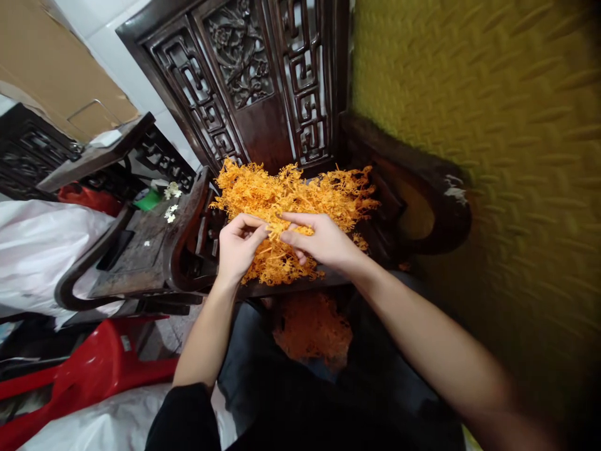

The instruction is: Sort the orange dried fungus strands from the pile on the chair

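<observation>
Orange plastic sprigs (248,188) sit in a big, messy pile on the seat of the carved wooden chair (267,131). Over the chair's seat, the left hand (238,244) pinches a small orange bit (276,232) with its thumb and finger. The right hand (326,239) has its fingers bent by the same bit, but I cannot tell how tight they are. Just this bit looks picked out, and lots more lie in the pile. Below the chair's front edge is another orange heap (312,329). I cannot tell which bits are done.
</observation>
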`<move>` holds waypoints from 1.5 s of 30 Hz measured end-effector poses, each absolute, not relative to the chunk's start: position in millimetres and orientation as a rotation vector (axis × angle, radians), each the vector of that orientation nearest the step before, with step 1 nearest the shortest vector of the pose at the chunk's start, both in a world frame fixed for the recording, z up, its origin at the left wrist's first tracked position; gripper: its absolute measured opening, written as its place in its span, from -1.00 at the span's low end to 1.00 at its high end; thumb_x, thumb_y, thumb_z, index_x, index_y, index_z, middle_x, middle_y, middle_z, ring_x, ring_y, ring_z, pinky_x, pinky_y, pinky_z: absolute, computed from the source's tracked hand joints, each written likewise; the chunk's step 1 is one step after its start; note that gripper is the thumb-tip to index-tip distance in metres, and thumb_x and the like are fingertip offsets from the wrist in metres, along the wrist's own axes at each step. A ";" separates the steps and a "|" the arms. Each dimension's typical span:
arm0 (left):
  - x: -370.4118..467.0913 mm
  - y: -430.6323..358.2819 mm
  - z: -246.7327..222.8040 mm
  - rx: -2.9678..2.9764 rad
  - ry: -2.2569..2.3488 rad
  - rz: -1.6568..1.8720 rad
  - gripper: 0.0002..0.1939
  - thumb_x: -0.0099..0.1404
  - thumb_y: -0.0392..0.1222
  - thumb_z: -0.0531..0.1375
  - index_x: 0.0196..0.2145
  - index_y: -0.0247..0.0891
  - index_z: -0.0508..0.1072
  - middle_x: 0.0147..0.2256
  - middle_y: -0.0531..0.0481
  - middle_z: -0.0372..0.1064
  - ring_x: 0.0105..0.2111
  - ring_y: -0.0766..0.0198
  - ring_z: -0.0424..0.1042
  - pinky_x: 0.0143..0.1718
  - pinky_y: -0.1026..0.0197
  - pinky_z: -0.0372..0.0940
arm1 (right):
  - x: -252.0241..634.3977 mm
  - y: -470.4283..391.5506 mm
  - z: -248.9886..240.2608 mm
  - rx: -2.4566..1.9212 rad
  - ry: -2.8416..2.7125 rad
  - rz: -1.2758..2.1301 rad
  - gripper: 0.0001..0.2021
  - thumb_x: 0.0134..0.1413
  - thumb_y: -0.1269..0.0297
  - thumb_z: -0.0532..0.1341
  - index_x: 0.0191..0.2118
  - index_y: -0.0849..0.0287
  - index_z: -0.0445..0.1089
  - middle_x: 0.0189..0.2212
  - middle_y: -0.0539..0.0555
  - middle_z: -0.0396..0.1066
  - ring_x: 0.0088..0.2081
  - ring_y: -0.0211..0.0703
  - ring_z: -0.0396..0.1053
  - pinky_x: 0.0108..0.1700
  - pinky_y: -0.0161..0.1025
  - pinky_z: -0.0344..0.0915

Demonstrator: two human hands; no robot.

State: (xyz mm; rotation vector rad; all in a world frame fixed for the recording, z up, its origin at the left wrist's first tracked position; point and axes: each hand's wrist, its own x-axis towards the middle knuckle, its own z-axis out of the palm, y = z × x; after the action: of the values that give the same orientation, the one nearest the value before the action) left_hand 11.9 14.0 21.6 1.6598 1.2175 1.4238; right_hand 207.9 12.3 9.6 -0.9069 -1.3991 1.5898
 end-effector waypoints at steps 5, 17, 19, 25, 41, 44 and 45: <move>13.9 12.1 19.9 1.811 1.140 1.469 -0.84 0.14 -0.20 0.45 -0.41 -0.26 0.55 -0.41 0.02 0.51 -0.38 0.32 0.48 -0.29 0.27 0.35 | 205.2 10.9 7.5 -0.829 -1.394 1.698 -0.02 0.04 -0.04 0.42 0.44 0.37 0.07 -0.67 -0.12 0.31 -0.62 -0.25 0.28 -0.56 -0.28 0.33; 10.3 9.0 24.1 2.074 1.127 1.454 -0.83 0.13 -0.20 0.46 -0.41 -0.23 0.54 -0.38 -0.02 0.55 -0.34 0.24 0.52 -0.22 0.18 0.38 | 205.2 10.1 6.0 -0.883 -1.455 1.290 -0.70 0.25 0.01 0.25 -0.18 0.18 0.46 -0.55 -0.06 0.40 -0.59 -0.30 0.31 -0.51 -0.31 0.29; 12.7 8.3 22.4 1.841 1.153 1.404 -0.81 0.19 -0.14 0.42 -0.31 -0.23 0.51 -0.36 0.00 0.54 -0.35 0.28 0.53 -0.23 0.21 0.39 | 205.7 11.1 5.4 -0.898 -1.550 1.083 -0.73 0.27 0.06 0.25 -0.23 0.18 0.50 -0.46 -0.01 0.48 -0.49 -0.26 0.39 -0.38 -0.28 0.33; 18.4 13.2 17.6 1.278 1.072 1.211 -0.65 0.19 -0.11 0.42 -0.11 -0.26 0.52 -0.41 0.06 0.49 -0.45 0.39 0.46 -0.32 0.30 0.37 | 204.7 13.4 -0.9 -0.857 -1.755 0.758 -0.83 0.25 0.18 0.29 -0.24 0.18 0.53 -0.26 0.05 0.59 -0.24 -0.15 0.50 -0.11 -0.22 0.33; 24.2 8.4 18.9 1.340 0.958 1.316 -0.83 0.20 -0.26 0.34 -0.33 -0.23 0.40 -0.37 0.08 0.30 -0.41 0.40 0.30 -0.34 0.30 0.24 | 200.5 15.0 -8.6 -0.972 -1.782 0.599 -0.73 0.28 0.13 0.24 -0.15 0.18 0.61 -0.18 0.17 0.63 -0.14 0.01 0.56 -0.01 -0.07 0.42; 25.9 7.1 19.9 1.329 0.964 1.317 -0.72 0.20 -0.19 0.37 -0.34 -0.21 0.29 -0.43 0.12 0.21 -0.47 0.41 0.22 -0.40 0.31 0.16 | 202.6 13.2 -7.4 -0.864 -1.821 0.525 -0.78 0.32 0.19 0.21 -0.16 0.16 0.58 -0.23 0.14 0.60 -0.22 -0.07 0.51 -0.08 -0.12 0.39; 26.9 6.6 20.1 1.339 0.965 1.336 -0.69 0.20 -0.19 0.37 -0.35 -0.20 0.26 -0.45 0.14 0.17 -0.48 0.41 0.18 -0.42 0.32 0.14 | 203.5 12.9 -6.3 -0.847 -1.840 0.511 -0.79 0.33 0.21 0.19 -0.18 0.16 0.57 -0.25 0.14 0.58 -0.24 -0.09 0.48 -0.11 -0.14 0.37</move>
State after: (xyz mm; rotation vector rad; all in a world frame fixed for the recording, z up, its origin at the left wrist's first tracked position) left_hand 26.9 6.6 20.1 1.3394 0.9655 1.3356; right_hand 203.5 12.9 -6.3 -0.8472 -1.8403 0.5114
